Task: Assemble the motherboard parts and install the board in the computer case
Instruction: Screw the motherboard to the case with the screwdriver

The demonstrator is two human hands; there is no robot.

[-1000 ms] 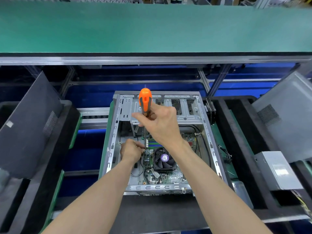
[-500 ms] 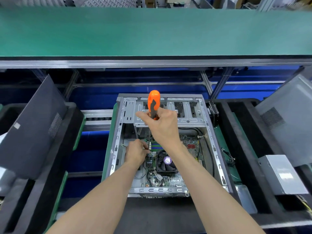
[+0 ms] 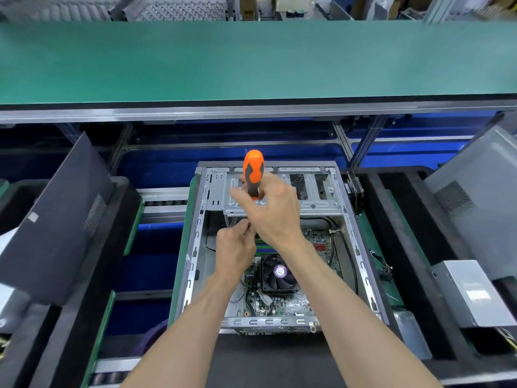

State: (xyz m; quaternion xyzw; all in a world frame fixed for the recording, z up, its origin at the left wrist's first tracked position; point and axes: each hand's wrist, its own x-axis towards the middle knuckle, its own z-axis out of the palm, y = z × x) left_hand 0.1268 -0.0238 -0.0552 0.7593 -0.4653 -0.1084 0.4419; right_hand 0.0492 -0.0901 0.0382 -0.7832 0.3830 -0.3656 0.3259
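Over case | right hand grips screwdriver | left hand beside

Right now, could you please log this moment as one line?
right hand: grips screwdriver upright | left hand: at its shaft | motherboard: in case

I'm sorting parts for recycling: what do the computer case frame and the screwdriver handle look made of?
Computer case frame: looks like bare sheet steel, dull silver-grey, with stamped slots and folded edges.
Screwdriver handle, gripped by the right hand: seemingly moulded plastic, glossy orange, with dark grey inlays that may be rubber; the look leaves that open.
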